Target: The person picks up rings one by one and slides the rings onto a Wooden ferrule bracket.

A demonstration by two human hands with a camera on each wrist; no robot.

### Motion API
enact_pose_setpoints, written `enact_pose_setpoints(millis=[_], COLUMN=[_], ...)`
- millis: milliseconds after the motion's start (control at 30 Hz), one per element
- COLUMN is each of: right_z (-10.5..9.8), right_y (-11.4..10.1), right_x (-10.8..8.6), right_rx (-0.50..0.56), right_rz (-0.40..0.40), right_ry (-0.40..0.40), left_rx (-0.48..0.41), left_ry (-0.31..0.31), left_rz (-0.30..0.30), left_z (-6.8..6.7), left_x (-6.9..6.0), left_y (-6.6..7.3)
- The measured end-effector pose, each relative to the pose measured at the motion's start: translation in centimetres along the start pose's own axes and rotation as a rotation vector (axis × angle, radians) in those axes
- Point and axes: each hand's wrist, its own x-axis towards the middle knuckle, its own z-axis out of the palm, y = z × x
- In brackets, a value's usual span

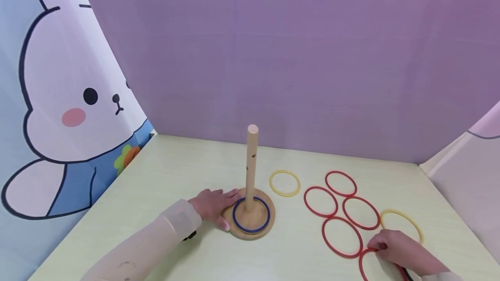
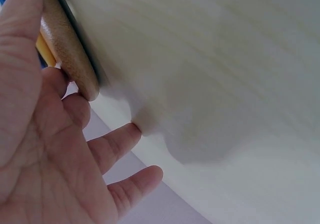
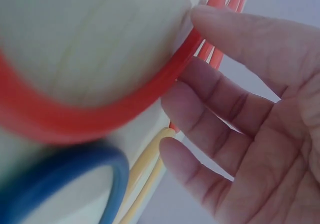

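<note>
Red ring [image 3: 107, 119], lower right of the head view — pinched by thumb and fingers of the right hand [image 1: 400, 248]. The left hand [image 1: 212, 205], fingers spread, touches the wooden base [image 1: 257, 220], lower centre — the sleeve [image 1: 150, 237] bears an unreadable faint print [image 1: 127, 264].

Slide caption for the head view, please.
Left hand touches the wooden base, blue ring around the peg, right hand pinching a red ring.

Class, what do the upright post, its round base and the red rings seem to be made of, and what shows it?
Upright post: probably wood, smooth and pale, with dark knot-like spots.
Round base: likely wood, smooth, tan, faintly grained.
Red rings: perhaps plastic, smooth and evenly coloured; another material is possible.
</note>
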Motion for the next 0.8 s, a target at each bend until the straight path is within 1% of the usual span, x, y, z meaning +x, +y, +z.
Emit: enact_pose_setpoints(millis=[133, 333, 500, 533, 567, 633, 733, 800], right_z=[0.14, 0.41, 0.68, 0.71, 0.71, 0.65, 0.46, 0.35], right_y=[0.04, 0.11, 0.27, 0.28, 0.26, 0.14, -0.15, -0.37], right_x=[0.15, 0.06, 0.13, 0.13, 0.13, 0.16, 0.22, 0.28], right_rx=[0.002, 0.062, 0.088, 0.099, 0.121, 0.202, 0.322, 0.371], right_rz=[-0.018, -0.081, -0.129, -0.134, -0.131, -0.086, 0.015, 0.074], right_ry=[0.003, 0.02, 0.006, -0.006, -0.026, -0.089, -0.175, -0.204], left_rx=[0.003, -0.005, -0.016, -0.017, -0.017, -0.013, -0.006, -0.002], left_ry=[-0.008, -0.012, -0.01, -0.009, -0.007, -0.002, 0.004, 0.006], left_rz=[0.001, 0.007, 0.002, 0.002, 0.006, 0.012, 0.022, 0.024], left_z=[0.01, -0.13, -0.15, -0.09, -0.03, 0.08, 0.18, 0.18], left_x=[-0.02, -0.05, 0.0, 0.04, 0.07, 0.15, 0.27, 0.32], left_y=[-0.01, 0.0, -0.05, -0.07, -0.1, -0.16, -0.23, -0.25])
